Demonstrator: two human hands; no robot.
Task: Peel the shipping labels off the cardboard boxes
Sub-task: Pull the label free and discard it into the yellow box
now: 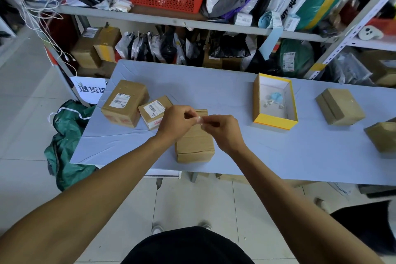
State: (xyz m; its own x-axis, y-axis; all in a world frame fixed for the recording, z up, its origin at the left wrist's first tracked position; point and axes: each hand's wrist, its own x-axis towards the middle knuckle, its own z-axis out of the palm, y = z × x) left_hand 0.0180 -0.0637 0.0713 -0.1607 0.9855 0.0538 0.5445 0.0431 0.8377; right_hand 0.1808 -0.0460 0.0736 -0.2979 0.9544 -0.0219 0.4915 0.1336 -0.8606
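Both hands meet above the bare middle box [195, 141] on the counter [235, 156]. Left hand [175, 122] and right hand [222, 130] each pinch a small whitish wad [199, 118] between fingertips, probably a peeled label being balled up; too small to be sure.

Risks:
- adhesive sticks to fingers, so the wad won't drop cleanly into the yellow tray [275, 123]
- two labelled boxes remain at left, the large box [124, 103] and the small box [153, 111]; fast peeling could tear a label or lift the cardboard face
- boxes are light and may slide if not held down
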